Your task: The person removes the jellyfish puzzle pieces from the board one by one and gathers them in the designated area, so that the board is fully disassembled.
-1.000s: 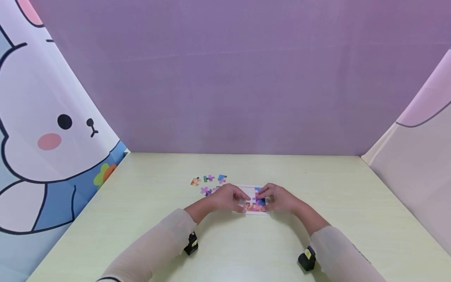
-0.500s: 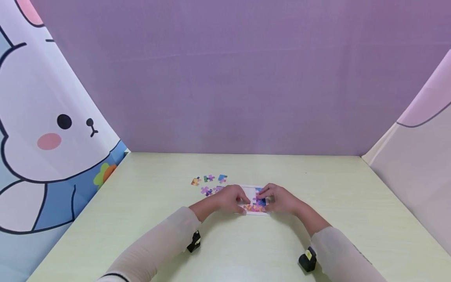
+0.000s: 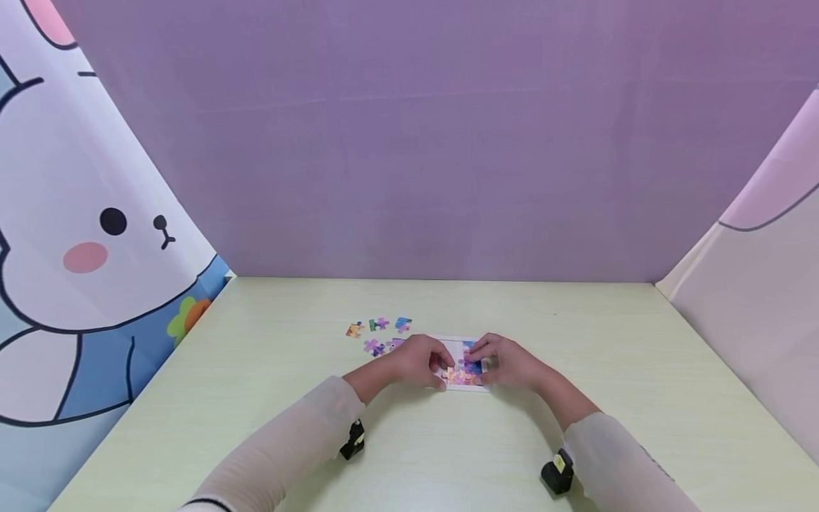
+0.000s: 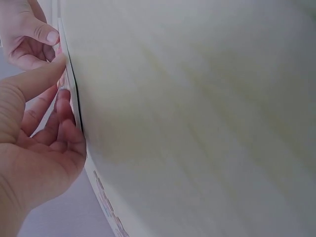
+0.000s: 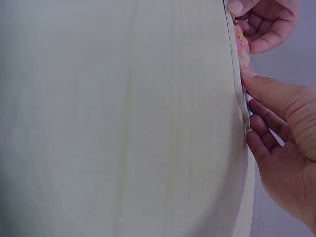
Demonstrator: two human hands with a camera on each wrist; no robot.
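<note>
A small jigsaw puzzle board [image 3: 459,339] with a white border lies on the table, with joined colourful pieces [image 3: 472,368] along its right and near sides. My left hand [image 3: 421,360] is over the board's left part. Its thumb and curled fingers meet around a pinkish puzzle piece [image 4: 61,81] at the near row, mostly hidden by the fingers. My right hand [image 3: 508,361] grips the board's right side, thumb at the near edge and fingertips on the blue and purple pieces. In the right wrist view, its thumb and fingers flank the board's edge [image 5: 240,101].
Several loose puzzle pieces [image 3: 379,323] lie beyond and left of my left hand, some partly behind it. A purple backdrop [image 3: 422,142] rises at the table's far edge. Black wrist devices [image 3: 558,471] hang under both sleeves.
My left hand has shifted slightly right and toward me over the board, its fingertips closer to the near row of pieces. The right hand stays in place.
</note>
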